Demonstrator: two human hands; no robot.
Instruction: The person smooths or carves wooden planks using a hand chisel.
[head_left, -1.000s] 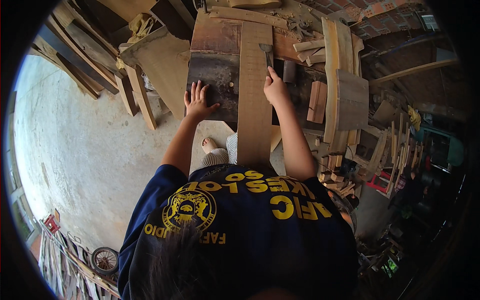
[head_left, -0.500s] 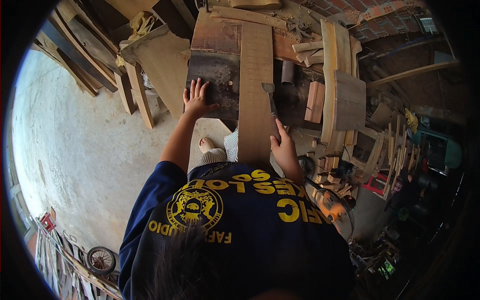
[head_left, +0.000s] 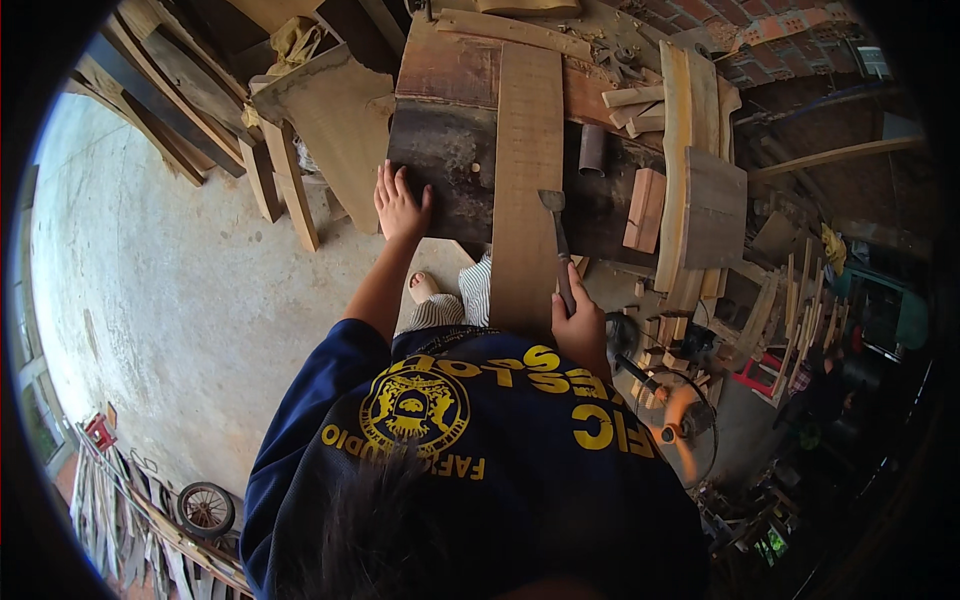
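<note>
A long flat wooden board [head_left: 528, 130] lies across the dark workbench top [head_left: 440, 140], its near end reaching my body. My right hand [head_left: 582, 328] is closed round the handle of a scraper [head_left: 562, 240] with a flat metal blade. The blade lies over the right part of the board, pointing away from me. At the bench's left edge my left hand [head_left: 403, 208] rests with fingers stretched out, holding nothing, left of the board. Whether the blade presses on the wood cannot be made out.
Right of the board are a short metal tube [head_left: 592, 150], a reddish wood block [head_left: 643, 210] and stacked planks [head_left: 675, 160]. Boards lean left of the bench [head_left: 335, 130]. An orange-bladed fan [head_left: 685, 420] stands at my right, near wood offcuts. A spoked wheel [head_left: 206, 509] lies at lower left.
My right hand and the scraper have come back toward me along the board. My left hand has shifted slightly toward the bench's left edge, its fingers closer together. The whole view has shifted slightly.
</note>
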